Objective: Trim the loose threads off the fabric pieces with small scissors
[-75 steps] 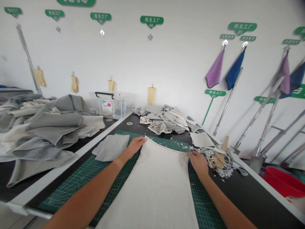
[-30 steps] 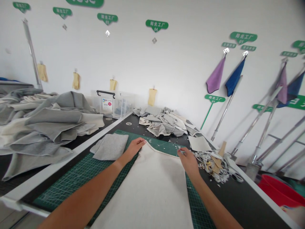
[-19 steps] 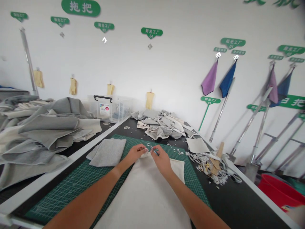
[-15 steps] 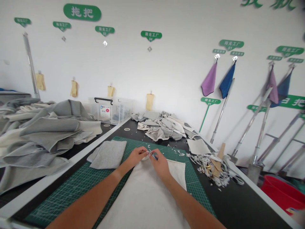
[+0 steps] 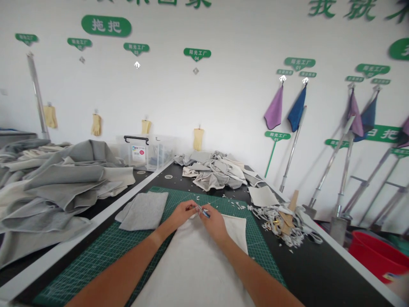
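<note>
A large off-white cloth [image 5: 198,264] lies spread over the green cutting mat [image 5: 92,256]. At its far edge my left hand [image 5: 183,213] is closed in a pinch on the cloth's edge. Close beside it, my right hand [image 5: 214,224] is wrapped around small blue-handled snips [image 5: 204,212], whose tips point at the left fingertips. Whether the blades are apart is too small to tell. Folded grey cloths [image 5: 145,209] rest on the mat left of my hands. Small white scraps [image 5: 237,205] are scattered beyond and to the right.
Heaped grey and white cloths [image 5: 64,179] cover the left side, near a clear plastic box [image 5: 151,155]. Another cloth pile [image 5: 220,170] sits at the back. To the right are trimmed strips [image 5: 295,238] and a white cloth piece [image 5: 263,196]. A red bucket [image 5: 377,256] stands beyond the table edge.
The view has tilted slightly up and turned a little right. The snips have turned in my right hand and show more of their blue handle. Both hands stay at the cloth's far edge.
</note>
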### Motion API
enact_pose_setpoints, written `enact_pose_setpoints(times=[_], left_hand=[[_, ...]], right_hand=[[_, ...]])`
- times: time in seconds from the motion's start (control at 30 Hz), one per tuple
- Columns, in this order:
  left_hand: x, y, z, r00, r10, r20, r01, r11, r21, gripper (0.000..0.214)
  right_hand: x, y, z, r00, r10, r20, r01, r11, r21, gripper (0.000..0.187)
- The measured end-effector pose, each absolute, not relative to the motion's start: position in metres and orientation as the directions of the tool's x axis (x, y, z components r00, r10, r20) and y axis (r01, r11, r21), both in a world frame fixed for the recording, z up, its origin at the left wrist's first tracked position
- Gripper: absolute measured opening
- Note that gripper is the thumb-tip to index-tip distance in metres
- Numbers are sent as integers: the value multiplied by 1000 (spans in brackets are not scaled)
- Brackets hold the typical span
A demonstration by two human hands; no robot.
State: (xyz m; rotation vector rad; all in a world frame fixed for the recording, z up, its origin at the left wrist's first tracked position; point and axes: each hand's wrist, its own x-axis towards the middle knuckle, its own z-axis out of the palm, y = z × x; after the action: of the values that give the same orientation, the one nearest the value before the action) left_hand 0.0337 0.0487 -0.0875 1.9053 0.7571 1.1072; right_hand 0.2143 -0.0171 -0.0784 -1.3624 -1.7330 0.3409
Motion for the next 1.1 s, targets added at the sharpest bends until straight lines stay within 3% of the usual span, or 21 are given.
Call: enact_pose_setpoints(times=[0.63,1.1], left_hand=[[37,39,-87,397,821,411,234,-524,819,43],[39,28,-79,396,801,449,336,-581,741,32]], right_hand=[[216,-18,-77,16,875,485,686,343,-642,15],[217,-20,-78,53,871,488,710,311,-632,16]])
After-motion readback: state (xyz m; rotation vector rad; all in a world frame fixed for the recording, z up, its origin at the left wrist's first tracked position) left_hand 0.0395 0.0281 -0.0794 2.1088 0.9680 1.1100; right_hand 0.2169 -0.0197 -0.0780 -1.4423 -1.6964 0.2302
